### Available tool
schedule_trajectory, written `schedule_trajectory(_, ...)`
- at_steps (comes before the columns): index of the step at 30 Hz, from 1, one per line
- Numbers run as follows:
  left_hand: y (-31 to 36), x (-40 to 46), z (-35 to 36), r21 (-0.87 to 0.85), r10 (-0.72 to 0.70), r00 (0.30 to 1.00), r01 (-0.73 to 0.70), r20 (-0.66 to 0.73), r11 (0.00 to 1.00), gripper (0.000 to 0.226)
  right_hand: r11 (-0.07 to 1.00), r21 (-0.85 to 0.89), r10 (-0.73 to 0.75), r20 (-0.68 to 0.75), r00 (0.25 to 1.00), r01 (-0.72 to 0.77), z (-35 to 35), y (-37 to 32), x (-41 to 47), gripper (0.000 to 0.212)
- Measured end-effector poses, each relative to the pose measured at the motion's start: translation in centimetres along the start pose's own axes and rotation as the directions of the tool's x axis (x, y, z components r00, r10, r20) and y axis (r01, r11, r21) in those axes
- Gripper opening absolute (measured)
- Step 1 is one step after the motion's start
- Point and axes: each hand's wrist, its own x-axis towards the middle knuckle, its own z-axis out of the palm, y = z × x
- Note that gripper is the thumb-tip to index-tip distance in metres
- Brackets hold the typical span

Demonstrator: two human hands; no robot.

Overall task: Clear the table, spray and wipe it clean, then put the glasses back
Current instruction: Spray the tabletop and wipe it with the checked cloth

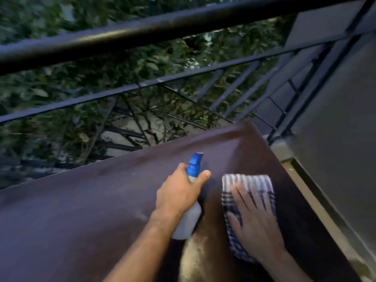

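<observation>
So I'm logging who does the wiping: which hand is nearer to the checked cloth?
Right. The right hand lies flat on the checked cloth, pressing it onto the table. The left hand is beside it, apart, gripping the spray bottle.

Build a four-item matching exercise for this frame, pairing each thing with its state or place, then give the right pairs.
Things:
1. spray bottle
2. checked cloth
3. left hand
4. railing

States or places:
A. runs beyond the table's far edge, leaves behind it
B. lies flat on the table under the right hand
C. blue nozzle on top, pale body, held off the tabletop
D. grips the bottle's neck

Pairs: 1-C, 2-B, 3-D, 4-A
</observation>
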Motion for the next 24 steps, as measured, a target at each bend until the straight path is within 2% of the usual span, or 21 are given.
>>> schedule_trajectory(5, -5.5, -1.9, -2.4, -0.063, -0.191, 0.980, 0.187, -0.056, 0.980, 0.068, 0.999, -0.044, 0.012, -0.112, 0.994, -0.017, -0.2, -1.7, -0.6, 0.079)
schedule_trajectory(8, -9.7, -2.4, -4.6, -0.040, -0.263, 0.960, 0.260, -0.098, 0.965, 0.071, 0.998, -0.036, 0.057, -0.057, 0.997, -0.059, -0.5, -2.8, 0.1, 0.084)
schedule_trajectory(15, -16.3, -3.6, -9.1, -0.079, -0.323, 0.941, 0.316, -0.104, 0.946, 0.068, 0.998, -0.052, 0.039, 0.009, 0.999, -0.038, 0.7, -7.7, 7.0, 0.074)
schedule_trajectory(19, -18.9, -4.9, -10.1, -0.112, -0.340, 0.927, 0.326, -0.157, 0.939, 0.062, 0.996, -0.053, 0.075, 0.024, 0.997, -0.073, 1.4, -13.8, 13.9, 0.075)
schedule_trajectory(21, -20.1, -5.3, -10.7, -0.140, -0.338, 0.925, 0.316, -0.174, 0.938, 0.061, 0.999, -0.034, 0.020, 0.040, 0.999, -0.019, 2.1, -18.2, 15.6, 0.072)
schedule_trajectory(24, -21.4, -5.7, -11.6, -0.160, -0.344, 0.917, 0.315, -0.202, 0.935, 0.062, 0.973, -0.016, -0.229, 0.091, 0.969, 0.231, 3.6, -25.4, 14.5, 0.072)
